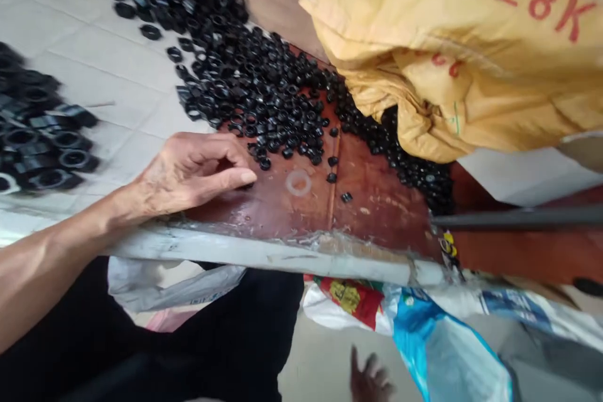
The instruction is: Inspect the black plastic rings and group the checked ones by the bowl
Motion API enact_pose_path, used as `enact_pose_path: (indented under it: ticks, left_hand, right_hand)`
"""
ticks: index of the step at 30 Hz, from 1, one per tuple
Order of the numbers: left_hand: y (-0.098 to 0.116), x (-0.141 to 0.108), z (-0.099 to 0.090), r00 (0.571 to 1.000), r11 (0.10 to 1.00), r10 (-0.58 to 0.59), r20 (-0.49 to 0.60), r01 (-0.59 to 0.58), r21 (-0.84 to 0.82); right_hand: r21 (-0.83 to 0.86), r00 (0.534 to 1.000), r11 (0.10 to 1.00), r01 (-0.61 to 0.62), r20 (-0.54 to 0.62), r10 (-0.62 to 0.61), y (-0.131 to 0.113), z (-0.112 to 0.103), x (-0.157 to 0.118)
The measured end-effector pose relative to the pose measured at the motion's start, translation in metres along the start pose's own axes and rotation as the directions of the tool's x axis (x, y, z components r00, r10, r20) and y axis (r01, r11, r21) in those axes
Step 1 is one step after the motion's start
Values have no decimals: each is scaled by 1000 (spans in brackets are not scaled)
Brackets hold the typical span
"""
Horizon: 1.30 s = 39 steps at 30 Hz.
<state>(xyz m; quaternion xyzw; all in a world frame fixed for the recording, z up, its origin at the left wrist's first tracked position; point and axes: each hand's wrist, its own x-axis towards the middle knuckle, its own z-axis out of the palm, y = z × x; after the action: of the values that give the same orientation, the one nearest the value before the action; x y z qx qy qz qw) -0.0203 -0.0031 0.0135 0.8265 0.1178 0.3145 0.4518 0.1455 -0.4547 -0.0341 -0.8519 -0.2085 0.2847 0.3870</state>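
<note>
Black hex nuts [264, 94] lie in a dense, loose heap, small, glossy and ring-shaped, spilling across a reddish-brown board [381, 201] and onto a pale cardboard sheet [103, 81], with a few strays sitting apart near the fingers. At the far left, a pile of larger black ring-shaped parts [42, 132] on the cardboard is cut off by the frame edge. The left hand [193, 173] rests low on the board beside the heap, its grip loose and half curled, with the thumb tip reaching toward the nearest nuts; whether it pinches one cannot be made out, as the fingers hide what lies beneath. A pale ring mark [298, 182] shows on the bare board just past the thumb. A pale plastic pipe [264, 254] runs along the board's near edge, above a dark-clothed lap [141, 339]. On the right, a yellow woven sack [452, 56] printed "228K" covers part of the heap, so its full extent is hidden. A dark rod [518, 218] crosses the board below the sack. At the bottom, a blurred hand [372, 380] is cut off by the frame beside a blue-and-white plastic bag [438, 339]; whose it is and what its grip holds cannot be told.
</note>
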Motion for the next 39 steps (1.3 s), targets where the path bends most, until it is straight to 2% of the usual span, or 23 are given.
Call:
enact_pose_path:
  ticks: [1,3,6,8,12,16,19,21,23,25,26,27,28,31,33,36,39]
  left_hand:
    - [1,0,3,1000,1000,0,5,0,9]
    - [6,0,8,999,1000,-23,30,23,16]
    - [18,4,17,991,990,-132,-19,133,51]
    - [24,6,22,981,975,-191,-39,195,103]
    - [22,7,22,969,962,-247,7,244,121]
    - [11,7,15,974,972,-225,-18,226,60]
    - [17,4,19,992,988,-115,43,110,104]
    - [31,-1,35,987,993,-25,159,6,114]
    - [45,-8,58,955,998,39,293,-52,37]
    - [53,-16,82,908,990,138,395,-130,-48]
    - [54,-20,91,905,989,148,398,-138,-54]
    - [53,-23,99,908,990,144,394,-137,-46]
    - [51,-27,104,913,990,139,384,-137,-33]
    - [48,-36,110,916,992,128,380,-127,-26]
    - [54,-41,117,915,991,131,381,-111,-73]
    - [74,-51,151,871,981,154,467,-80,-174]
    - [93,-66,202,838,969,56,543,85,-232]
  right_hand:
    - [12,999,1000,-23,-41,23,14,1,-2]
    - [100,987,993,-69,-139,82,26,-4,-3]
    - [415,950,906,-77,-246,194,17,-23,5]
    - [626,951,779,-34,-219,218,5,-32,17]
    - [785,971,618,-38,-118,209,-12,-28,46]
    - [833,989,550,-67,-20,150,-27,-9,64]
    - [837,996,546,-47,0,86,-46,-2,62]
    - [824,1000,567,2,-12,13,-58,-1,57]
    - [790,998,612,43,-3,-68,-62,2,53]
    - [737,998,675,40,-1,-57,-52,5,54]
    - [708,1000,706,11,-19,4,-41,7,56]
    - [686,987,727,-17,-106,123,-27,9,59]
    - [677,967,736,-22,-172,188,-10,10,62]
    - [681,926,731,-31,-256,278,36,4,63]
    - [700,909,714,-37,-274,315,55,-6,55]
    - [729,904,683,-37,-268,334,58,-21,35]
    - [743,929,669,12,-255,266,42,-31,17]
